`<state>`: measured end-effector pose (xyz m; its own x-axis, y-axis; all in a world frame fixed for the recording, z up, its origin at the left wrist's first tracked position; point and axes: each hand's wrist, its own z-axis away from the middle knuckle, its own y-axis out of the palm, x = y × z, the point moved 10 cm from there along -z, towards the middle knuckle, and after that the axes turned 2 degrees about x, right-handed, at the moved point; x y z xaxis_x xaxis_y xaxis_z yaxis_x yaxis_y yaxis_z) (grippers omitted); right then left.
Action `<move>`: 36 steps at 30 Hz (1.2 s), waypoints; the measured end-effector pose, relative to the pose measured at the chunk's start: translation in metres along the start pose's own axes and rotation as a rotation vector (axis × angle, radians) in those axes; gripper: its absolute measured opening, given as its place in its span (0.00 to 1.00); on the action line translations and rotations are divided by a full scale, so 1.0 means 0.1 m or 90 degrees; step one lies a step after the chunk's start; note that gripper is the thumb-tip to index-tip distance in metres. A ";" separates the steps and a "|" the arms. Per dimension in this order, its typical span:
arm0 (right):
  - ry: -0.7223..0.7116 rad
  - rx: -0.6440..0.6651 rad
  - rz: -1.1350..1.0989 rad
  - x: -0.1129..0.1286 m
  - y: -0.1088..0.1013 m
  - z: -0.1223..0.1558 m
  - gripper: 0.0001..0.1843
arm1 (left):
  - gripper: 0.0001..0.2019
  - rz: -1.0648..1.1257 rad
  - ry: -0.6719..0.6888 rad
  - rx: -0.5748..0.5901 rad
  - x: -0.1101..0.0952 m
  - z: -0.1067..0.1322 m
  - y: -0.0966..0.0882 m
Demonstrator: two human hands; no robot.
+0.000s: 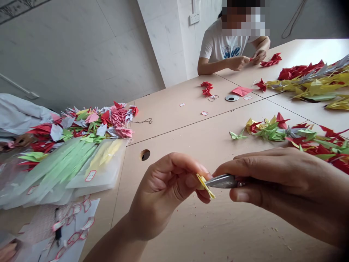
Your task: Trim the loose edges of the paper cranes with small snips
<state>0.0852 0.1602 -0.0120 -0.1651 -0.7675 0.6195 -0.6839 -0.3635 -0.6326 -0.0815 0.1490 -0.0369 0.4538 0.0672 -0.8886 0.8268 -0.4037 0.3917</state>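
**Hands working a yellow paper piece over the counter**

The left hand [160, 193] is pinching a folded yellow paper piece [205, 185] between narrowed fingers, while the right hand [275, 182] is gripping a small metal tool [222, 181] against it, just above the counter [207, 233].

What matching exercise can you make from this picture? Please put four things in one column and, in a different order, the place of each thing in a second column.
Things:
1. folded yellow paper
2. metal tool
3. pink paper
4. green paper strips

Places:
A. in clear plastic bags
B. in the right hand
C. on the table
D. in the left hand

Pairs: 1-D, 2-B, 3-C, 4-A
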 end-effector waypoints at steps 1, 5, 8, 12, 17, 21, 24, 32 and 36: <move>0.008 0.000 0.004 -0.01 -0.01 -0.01 0.25 | 0.10 0.000 0.002 -0.002 -0.01 0.00 0.00; 0.001 -0.018 0.069 0.00 -0.08 0.01 0.26 | 0.11 -0.001 0.003 -0.001 -0.01 -0.02 0.00; -0.005 -0.033 0.112 0.02 -0.11 0.04 0.23 | 0.11 0.012 -0.003 0.006 -0.01 -0.01 0.02; -0.024 -0.028 0.093 0.05 -0.09 0.06 0.20 | 0.08 0.010 -0.014 -0.008 0.01 0.00 0.01; -0.031 -0.047 0.121 0.06 -0.12 0.07 0.18 | 0.09 -0.023 0.001 -0.029 -0.03 0.00 -0.03; -0.039 -0.052 0.151 0.09 -0.13 0.09 0.21 | 0.09 -0.051 0.005 -0.046 -0.03 -0.01 -0.05; -0.047 -0.061 0.187 0.12 -0.12 0.11 0.21 | 0.09 -0.090 0.004 -0.063 -0.03 0.00 -0.07; -0.103 -0.080 0.245 0.18 -0.11 0.12 0.13 | 0.11 -0.098 -0.002 -0.060 0.00 0.04 -0.09; -0.079 -0.056 0.162 0.12 -0.07 0.07 0.13 | 0.10 -0.049 -0.001 -0.017 0.02 -0.01 -0.04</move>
<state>0.0934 0.1500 -0.0037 -0.2553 -0.8884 0.3815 -0.6918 -0.1078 -0.7140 -0.0835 0.1521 -0.0400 0.3875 0.0961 -0.9168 0.8680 -0.3730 0.3278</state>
